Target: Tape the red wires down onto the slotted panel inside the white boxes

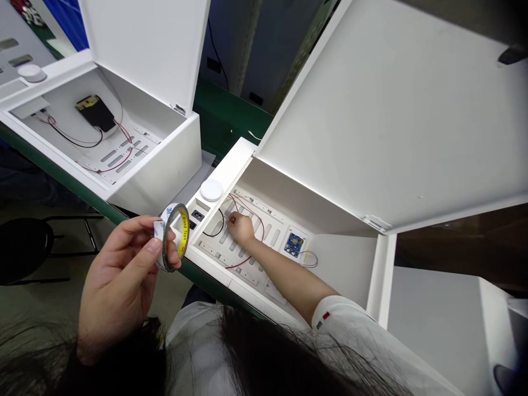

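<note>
My left hand (127, 269) grips a roll of tape (184, 231) with a yellow inner core and white printed backing, held up in front of the near box's left end. My right hand (242, 227) reaches down into the open white box (352, 264). Its fingers are pinched together close to the inner left wall, by a black wire (220, 228) and a red wire (256, 214); whatever they hold is too small to make out. A blue circuit board (293, 245) sits on the box's slotted floor, right of my forearm.
The near box's raised lid (391, 110) fills the upper right. Left of it stands a second open white box (160, 176) with a black module (97, 114) and wires inside. Both are on a green table (223, 115). A black stool (25, 250) is at lower left.
</note>
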`<action>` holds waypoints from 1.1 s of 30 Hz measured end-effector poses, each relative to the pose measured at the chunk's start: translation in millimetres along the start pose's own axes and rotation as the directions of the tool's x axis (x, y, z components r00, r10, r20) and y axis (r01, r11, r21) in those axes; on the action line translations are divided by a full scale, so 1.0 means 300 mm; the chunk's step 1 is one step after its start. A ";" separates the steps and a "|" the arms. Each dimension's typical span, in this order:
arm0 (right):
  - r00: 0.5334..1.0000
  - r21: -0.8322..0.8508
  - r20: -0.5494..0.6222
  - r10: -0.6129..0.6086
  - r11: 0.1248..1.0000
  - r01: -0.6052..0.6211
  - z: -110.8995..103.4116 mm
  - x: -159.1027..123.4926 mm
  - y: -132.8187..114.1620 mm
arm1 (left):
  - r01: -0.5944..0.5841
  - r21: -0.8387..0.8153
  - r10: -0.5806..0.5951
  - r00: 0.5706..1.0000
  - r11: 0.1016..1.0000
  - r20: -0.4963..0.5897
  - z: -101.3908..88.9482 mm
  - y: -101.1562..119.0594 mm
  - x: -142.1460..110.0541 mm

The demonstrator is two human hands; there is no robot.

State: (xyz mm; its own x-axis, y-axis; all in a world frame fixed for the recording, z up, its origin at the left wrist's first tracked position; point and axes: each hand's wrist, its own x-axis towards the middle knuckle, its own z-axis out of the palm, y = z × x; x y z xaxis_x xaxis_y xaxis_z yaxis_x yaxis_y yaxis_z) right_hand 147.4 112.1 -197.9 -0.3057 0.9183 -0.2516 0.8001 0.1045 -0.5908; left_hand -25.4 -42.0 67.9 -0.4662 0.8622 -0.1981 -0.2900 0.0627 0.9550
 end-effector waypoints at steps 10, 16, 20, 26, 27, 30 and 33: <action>0.987 -0.026 -0.050 0.150 0.988 -0.152 -0.031 0.053 0.042 | 0.012 -0.010 -0.012 1.000 1.000 0.004 0.010 0.008 0.005; 0.982 0.069 -0.063 0.178 0.982 -0.174 -0.019 0.081 0.041 | 0.025 -0.001 -0.025 1.000 1.000 -0.019 0.028 0.018 0.001; 0.984 -0.004 -0.051 0.170 0.985 -0.171 -0.027 0.086 0.027 | 0.040 0.005 -0.039 0.999 0.999 -0.032 0.033 0.021 -0.006; 0.993 -0.139 -0.028 0.116 0.983 -0.118 -0.014 0.039 0.011 | 0.007 0.013 -0.006 1.000 1.000 -0.020 0.025 0.017 -0.016; 0.996 -0.159 -0.033 0.077 0.984 -0.081 -0.008 0.025 0.011 | 0.008 0.015 -0.008 1.000 1.000 -0.020 0.023 0.017 -0.018; 1.000 -0.190 -0.027 -0.011 0.982 0.006 0.005 -0.007 0.014 | 0.026 0.020 -0.025 0.999 0.999 -0.030 0.022 0.018 -0.022; 0.999 -0.179 0.039 0.036 0.983 -0.029 -0.005 0.002 0.015 | 0.024 0.023 -0.023 0.999 0.999 -0.035 0.025 0.022 -0.021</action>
State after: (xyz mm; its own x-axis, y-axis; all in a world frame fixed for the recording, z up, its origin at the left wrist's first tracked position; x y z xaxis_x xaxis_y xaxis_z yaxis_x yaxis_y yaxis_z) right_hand 151.5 113.6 -199.4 -0.2963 0.9059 -0.3027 0.8881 0.1448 -0.4362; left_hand -18.1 -43.4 77.1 -0.4883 0.8425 -0.2276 -0.2813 0.0949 0.9549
